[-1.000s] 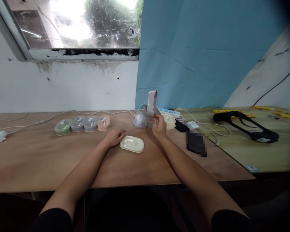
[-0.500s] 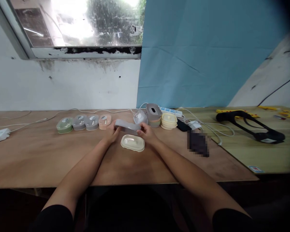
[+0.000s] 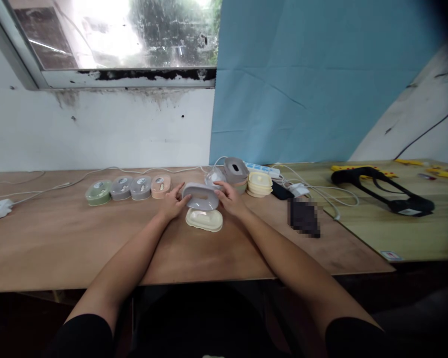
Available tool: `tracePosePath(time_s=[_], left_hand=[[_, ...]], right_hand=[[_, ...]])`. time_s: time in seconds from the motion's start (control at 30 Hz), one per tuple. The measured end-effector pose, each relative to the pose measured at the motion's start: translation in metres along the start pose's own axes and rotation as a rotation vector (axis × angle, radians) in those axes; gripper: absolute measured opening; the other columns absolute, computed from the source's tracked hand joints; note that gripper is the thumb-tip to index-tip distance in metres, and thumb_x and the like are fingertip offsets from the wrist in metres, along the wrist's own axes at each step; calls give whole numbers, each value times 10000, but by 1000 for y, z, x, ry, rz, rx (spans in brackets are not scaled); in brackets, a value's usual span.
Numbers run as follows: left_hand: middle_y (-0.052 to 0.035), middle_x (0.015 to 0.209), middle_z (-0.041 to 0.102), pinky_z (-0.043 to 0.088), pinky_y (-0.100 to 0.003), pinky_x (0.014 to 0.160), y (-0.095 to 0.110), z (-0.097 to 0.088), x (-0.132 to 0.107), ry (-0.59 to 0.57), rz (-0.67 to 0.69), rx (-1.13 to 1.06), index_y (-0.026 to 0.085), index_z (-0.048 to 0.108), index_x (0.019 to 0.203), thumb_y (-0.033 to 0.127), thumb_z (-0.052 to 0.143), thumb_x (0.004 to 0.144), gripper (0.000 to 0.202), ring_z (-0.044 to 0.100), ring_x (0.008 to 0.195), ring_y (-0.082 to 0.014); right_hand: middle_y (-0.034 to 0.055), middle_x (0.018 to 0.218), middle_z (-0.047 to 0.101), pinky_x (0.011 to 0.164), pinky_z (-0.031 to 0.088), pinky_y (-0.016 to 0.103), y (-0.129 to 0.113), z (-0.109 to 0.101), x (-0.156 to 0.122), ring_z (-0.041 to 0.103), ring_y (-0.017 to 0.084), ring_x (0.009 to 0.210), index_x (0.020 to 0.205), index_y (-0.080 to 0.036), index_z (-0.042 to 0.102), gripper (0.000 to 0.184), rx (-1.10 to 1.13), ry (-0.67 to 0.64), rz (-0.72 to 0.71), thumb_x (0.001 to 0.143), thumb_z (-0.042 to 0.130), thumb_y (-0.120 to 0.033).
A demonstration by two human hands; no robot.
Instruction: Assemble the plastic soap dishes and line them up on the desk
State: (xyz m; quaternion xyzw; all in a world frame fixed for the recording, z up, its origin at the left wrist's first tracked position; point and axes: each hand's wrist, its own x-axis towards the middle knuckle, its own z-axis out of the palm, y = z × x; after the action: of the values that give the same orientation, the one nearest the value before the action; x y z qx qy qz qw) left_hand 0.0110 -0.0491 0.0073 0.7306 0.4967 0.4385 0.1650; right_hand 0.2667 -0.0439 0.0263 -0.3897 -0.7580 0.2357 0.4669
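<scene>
Between both hands is a grey plastic cover (image 3: 202,204) with an oval slot, tilted so its hollow side shows. My left hand (image 3: 174,203) grips its left end, thumb against the rim. At the right end, my right hand (image 3: 229,200) holds it with thumb and fingers. Just below the cover, on the table, lies a cream oval tray (image 3: 204,221); the cover's lower edge is close to it, and I cannot tell whether they touch. Behind my right hand are a clear plastic piece (image 3: 213,175) and a stack of grey covers (image 3: 236,170).
Left of my hands stand a green box (image 3: 99,193), two grey boxes (image 3: 131,188) and a peach box (image 3: 161,186) in a row. Cream trays (image 3: 260,184) are stacked on the right, near a power strip (image 3: 263,170) and white cables. A black frame (image 3: 384,191) lies farther right.
The grey cover has been turned in both hands, so its slot and hollow inside now face me. It has come lower, toward the cream tray. The view has shifted slightly.
</scene>
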Motion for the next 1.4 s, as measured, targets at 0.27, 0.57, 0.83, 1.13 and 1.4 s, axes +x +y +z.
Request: tracePosePath(time_s=[0.27, 0.57, 0.83, 1.13, 1.4], left_hand=[[-41, 802, 692, 413, -250, 624, 8, -6, -3, -120, 73, 92, 157, 639, 1198, 499, 464, 902, 486, 582, 667, -152], [-38, 698, 654, 350, -251, 580, 9, -5, -2, -286, 131, 268, 155, 684, 789, 563, 389, 914, 519, 541, 624, -145], [-58, 841, 717, 389, -264, 645, 12, -4, -2, -376, 121, 280, 176, 707, 899, 539, 279, 958, 564, 601, 724, -169], [-61, 887, 725, 403, -271, 674, 13, -2, -2, -411, 101, 311, 192, 708, 899, 570, 273, 948, 577, 619, 770, -185], [-67, 869, 721, 406, -279, 648, 8, 1, 1, -432, 63, 372, 190, 706, 876, 504, 334, 935, 490, 623, 754, -195]], right_hand=[[-17, 622, 541, 572, 314, 231, 4, -2, 3, 498, 130, 626, 683, -169, 558, 410, -182, -139, 57, 903, 417, -485], [-28, 587, 478, 550, 236, 241, 11, -3, 4, 422, 104, 581, 605, -163, 496, 439, -279, -345, 69, 898, 387, -472], [-37, 571, 460, 533, 218, 240, 11, -8, 5, 386, 91, 553, 587, -158, 493, 435, -286, -461, 81, 883, 407, -465], [-24, 608, 535, 535, 214, 243, 10, -8, 4, 432, 94, 570, 633, -155, 542, 379, -419, -453, 47, 870, 455, -438], [-18, 639, 557, 539, 227, 235, 15, -5, 4, 446, 95, 590, 672, -154, 558, 377, -404, -434, 63, 885, 447, -444]])
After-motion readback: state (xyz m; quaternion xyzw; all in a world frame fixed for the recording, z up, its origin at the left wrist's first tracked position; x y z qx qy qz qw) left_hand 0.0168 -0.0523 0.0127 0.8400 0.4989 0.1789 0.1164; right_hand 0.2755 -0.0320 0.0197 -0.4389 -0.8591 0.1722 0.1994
